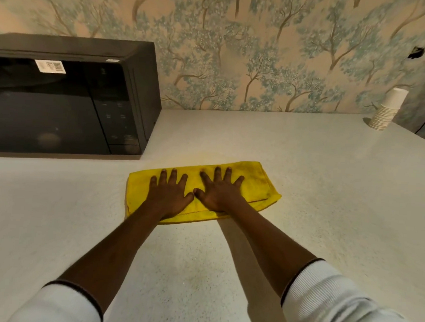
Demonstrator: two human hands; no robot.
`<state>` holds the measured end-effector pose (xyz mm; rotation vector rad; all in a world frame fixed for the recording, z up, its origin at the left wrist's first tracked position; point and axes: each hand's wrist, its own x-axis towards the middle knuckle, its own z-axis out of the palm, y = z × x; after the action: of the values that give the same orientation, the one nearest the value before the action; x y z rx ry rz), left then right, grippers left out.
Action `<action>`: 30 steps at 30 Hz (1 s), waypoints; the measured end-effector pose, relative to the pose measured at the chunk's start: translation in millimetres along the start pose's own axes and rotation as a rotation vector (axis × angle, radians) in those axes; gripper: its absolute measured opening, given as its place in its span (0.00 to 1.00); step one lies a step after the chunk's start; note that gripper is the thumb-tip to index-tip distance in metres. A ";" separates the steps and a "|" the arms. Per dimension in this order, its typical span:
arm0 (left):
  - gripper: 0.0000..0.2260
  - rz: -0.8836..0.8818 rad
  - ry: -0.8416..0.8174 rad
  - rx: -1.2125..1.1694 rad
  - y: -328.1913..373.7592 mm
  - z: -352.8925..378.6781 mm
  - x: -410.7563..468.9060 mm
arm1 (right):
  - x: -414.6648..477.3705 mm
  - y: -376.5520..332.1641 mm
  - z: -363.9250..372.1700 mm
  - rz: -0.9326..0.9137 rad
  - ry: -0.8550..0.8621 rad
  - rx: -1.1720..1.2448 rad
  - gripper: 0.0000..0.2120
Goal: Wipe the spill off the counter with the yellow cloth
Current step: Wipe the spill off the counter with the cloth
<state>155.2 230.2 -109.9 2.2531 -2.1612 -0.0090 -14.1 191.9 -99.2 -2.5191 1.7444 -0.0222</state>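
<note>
A folded yellow cloth (259, 183) lies flat on the pale speckled counter (328, 191), in the middle of the view. My left hand (169, 193) rests palm down on its left half, fingers spread. My right hand (218, 192) presses flat on the cloth beside it, fingers spread, the two thumbs nearly touching. Neither hand curls around the fabric. The cloth's right end shows dark smudges. A faint yellowish tint (206, 158) marks the counter just behind the cloth; no distinct puddle is visible.
A black microwave (62, 98) stands at the back left against the tree-patterned wall. A stack of white paper cups (389, 109) stands upside down at the back right, near the counter's right edge (419, 138).
</note>
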 end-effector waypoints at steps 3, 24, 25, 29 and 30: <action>0.35 -0.007 -0.033 -0.002 0.2 -2.0 -19.8 | -17.2 -4.2 2.2 -0.014 0.005 0.002 0.38; 0.42 0.042 -0.038 -0.037 86.4 25.3 -136.5 | -157.9 45.6 26.0 -0.031 0.003 -0.032 0.37; 0.43 0.037 -0.009 -0.037 88.5 21.7 -133.6 | -154.0 48.7 21.6 -0.042 0.019 -0.033 0.37; 0.42 0.012 0.019 -0.032 89.8 6.3 -123.0 | -141.7 49.5 3.2 -0.050 0.036 -0.031 0.37; 0.41 0.012 0.022 -0.020 88.5 3.0 -120.2 | -139.5 48.8 0.2 -0.056 0.040 -0.029 0.37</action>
<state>61.6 346.6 -112.4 2.2185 -2.1537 -0.0060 -108.9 305.3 -98.4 -2.6048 1.7001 -0.0515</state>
